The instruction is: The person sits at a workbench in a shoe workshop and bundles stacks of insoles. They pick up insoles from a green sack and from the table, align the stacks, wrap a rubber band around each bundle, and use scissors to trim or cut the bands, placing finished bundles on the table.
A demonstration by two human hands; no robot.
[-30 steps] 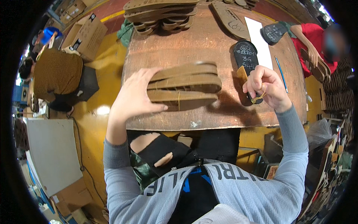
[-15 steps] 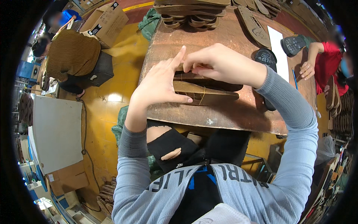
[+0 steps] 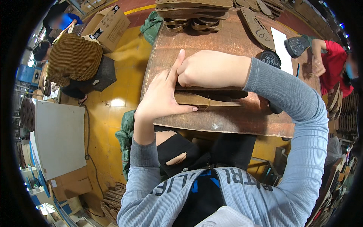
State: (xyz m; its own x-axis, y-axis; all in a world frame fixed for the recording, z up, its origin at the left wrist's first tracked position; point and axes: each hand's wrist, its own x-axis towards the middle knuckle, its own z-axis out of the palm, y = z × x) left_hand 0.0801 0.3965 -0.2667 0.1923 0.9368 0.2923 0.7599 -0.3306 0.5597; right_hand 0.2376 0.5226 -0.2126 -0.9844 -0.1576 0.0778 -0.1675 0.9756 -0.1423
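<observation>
On the brown table [image 3: 189, 122] lie brown shoe soles [image 3: 194, 99] on edge, side by side in a bundle. A thin yellow rubber band [image 3: 208, 100] loops around the near part. My left hand [image 3: 159, 94] clasps the left end of the bundle, thumb stretched along the near side and index finger pointing up and away. My right hand [image 3: 211, 69] is curled into a fist over the far side of the soles, its knuckles against my left hand. Its fingertips are hidden, and what they hold cannot be seen.
Stacked soles [image 3: 193, 13] stand at the far edge. A long marked sole [image 3: 257, 28], black soles [image 3: 270, 58] and a white sheet [image 3: 281, 47] lie to the right. A person in red [image 3: 334, 62] sits at the right; another sits [image 3: 73, 56] at the left.
My right hand has closed from a loose pinch into a fist and turned down against my left hand. The view has shifted slightly. The person in red has moved their hand.
</observation>
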